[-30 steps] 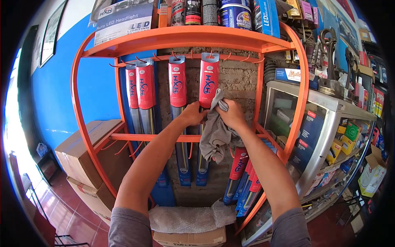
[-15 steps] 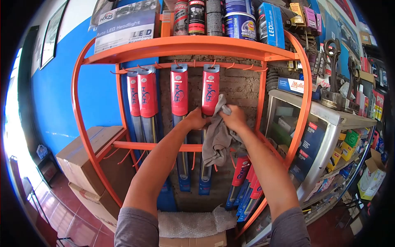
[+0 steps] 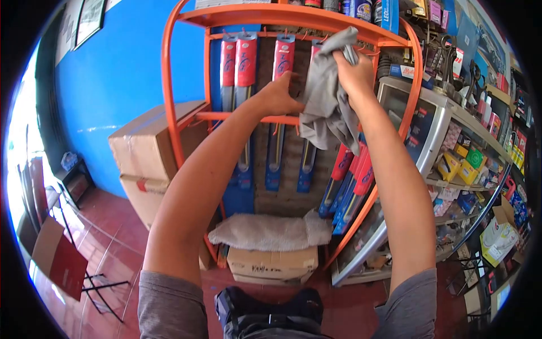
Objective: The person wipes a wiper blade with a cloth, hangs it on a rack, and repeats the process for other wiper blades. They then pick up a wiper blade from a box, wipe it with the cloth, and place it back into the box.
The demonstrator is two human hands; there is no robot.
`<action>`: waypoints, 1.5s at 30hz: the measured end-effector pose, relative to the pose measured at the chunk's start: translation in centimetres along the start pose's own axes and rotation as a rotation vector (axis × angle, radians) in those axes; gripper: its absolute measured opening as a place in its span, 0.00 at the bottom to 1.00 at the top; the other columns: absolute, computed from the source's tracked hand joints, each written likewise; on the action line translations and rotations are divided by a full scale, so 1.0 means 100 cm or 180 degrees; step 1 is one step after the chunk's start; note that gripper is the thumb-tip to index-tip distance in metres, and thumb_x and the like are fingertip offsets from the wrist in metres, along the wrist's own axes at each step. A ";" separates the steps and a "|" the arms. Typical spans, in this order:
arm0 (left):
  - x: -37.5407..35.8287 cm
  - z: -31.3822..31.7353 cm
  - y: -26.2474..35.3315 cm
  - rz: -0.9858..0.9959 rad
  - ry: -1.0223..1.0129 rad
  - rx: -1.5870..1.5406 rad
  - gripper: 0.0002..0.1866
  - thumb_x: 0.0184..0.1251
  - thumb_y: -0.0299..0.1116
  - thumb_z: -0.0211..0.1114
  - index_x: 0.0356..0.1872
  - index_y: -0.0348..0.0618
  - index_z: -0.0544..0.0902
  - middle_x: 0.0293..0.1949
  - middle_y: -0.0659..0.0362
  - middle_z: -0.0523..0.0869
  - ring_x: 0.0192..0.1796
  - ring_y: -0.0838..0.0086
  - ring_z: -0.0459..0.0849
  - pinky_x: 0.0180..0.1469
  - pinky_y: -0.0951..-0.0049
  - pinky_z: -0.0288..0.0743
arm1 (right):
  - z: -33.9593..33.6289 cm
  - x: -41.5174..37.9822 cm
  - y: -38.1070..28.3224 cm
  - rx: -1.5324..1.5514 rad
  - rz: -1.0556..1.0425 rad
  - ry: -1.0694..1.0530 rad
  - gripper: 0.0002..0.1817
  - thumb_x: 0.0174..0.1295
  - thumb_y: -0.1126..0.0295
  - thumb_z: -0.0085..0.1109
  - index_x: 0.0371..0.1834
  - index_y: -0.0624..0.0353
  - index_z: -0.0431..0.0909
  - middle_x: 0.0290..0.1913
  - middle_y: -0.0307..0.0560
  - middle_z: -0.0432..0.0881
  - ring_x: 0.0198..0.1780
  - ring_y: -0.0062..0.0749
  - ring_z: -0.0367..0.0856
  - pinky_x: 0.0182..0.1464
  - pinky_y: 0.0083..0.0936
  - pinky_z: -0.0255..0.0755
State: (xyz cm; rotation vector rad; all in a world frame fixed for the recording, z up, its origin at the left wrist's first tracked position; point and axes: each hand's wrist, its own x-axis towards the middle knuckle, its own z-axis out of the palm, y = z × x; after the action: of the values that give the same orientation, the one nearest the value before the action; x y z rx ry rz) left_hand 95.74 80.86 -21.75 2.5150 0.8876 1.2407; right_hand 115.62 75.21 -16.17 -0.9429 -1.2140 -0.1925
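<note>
My right hand is closed on a grey cloth, which hangs down in loose folds in front of the orange rack. Just left of the cloth, my left hand has its fingers apart and holds nothing. Behind that hand hangs a red and blue wiper blade pack. Another wiper blade pack is mostly covered by the cloth. Two more packs hang side by side further left. Lower right, several wiper blade packs hang at a slant beside my right forearm.
Stacked cardboard boxes stand left of the rack. Below it, bubble wrap lies on a carton. A glass display case stands close on the right. A folding chair is on the tiled floor at left.
The view has tilted downward. My right hand has lifted the cloth away from the pack, up and to the right. My left hand has come away from that pack and its fingers have spread.
</note>
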 end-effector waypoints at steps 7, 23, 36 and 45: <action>-0.129 -0.064 0.019 -0.1173 0.0125 0.0053 0.29 0.50 0.33 0.73 0.57 0.37 0.83 0.48 0.43 0.90 0.48 0.58 0.90 0.55 0.63 0.80 | 0.118 -0.099 -0.065 0.0670 0.0145 -0.1006 0.28 0.55 0.51 0.71 0.52 0.61 0.86 0.49 0.64 0.88 0.56 0.55 0.86 0.59 0.42 0.77; -0.402 -0.096 -0.123 -0.4357 0.0046 0.0850 0.41 0.62 0.33 0.69 0.70 0.22 0.58 0.51 0.33 0.85 0.50 0.51 0.89 0.49 0.54 0.85 | 0.259 -0.367 -0.051 0.0874 0.1006 -0.4337 0.33 0.41 0.54 0.81 0.51 0.60 0.88 0.48 0.55 0.91 0.50 0.39 0.90 0.56 0.34 0.80; -0.444 -0.210 0.074 -0.6122 0.2243 0.0359 0.35 0.67 0.39 0.66 0.73 0.40 0.65 0.65 0.38 0.80 0.68 0.47 0.79 0.69 0.56 0.73 | 0.201 -0.380 -0.275 0.1185 0.1930 -0.5102 0.53 0.38 0.68 0.80 0.75 0.62 0.67 0.65 0.59 0.79 0.67 0.45 0.78 0.67 0.34 0.72; -0.465 -0.364 0.272 -0.6030 0.2993 0.0815 0.32 0.69 0.38 0.61 0.73 0.39 0.68 0.65 0.37 0.79 0.70 0.49 0.78 0.71 0.58 0.72 | 0.159 -0.306 -0.520 0.0929 0.1100 -0.5436 0.60 0.35 0.63 0.85 0.73 0.76 0.61 0.64 0.64 0.78 0.64 0.46 0.81 0.65 0.38 0.77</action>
State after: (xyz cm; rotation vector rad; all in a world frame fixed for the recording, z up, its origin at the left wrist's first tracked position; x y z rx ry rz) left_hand 57.44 28.45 -17.86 0.0764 2.5292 1.2006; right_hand 61.80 43.53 -15.14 -0.9593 -2.4330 1.2947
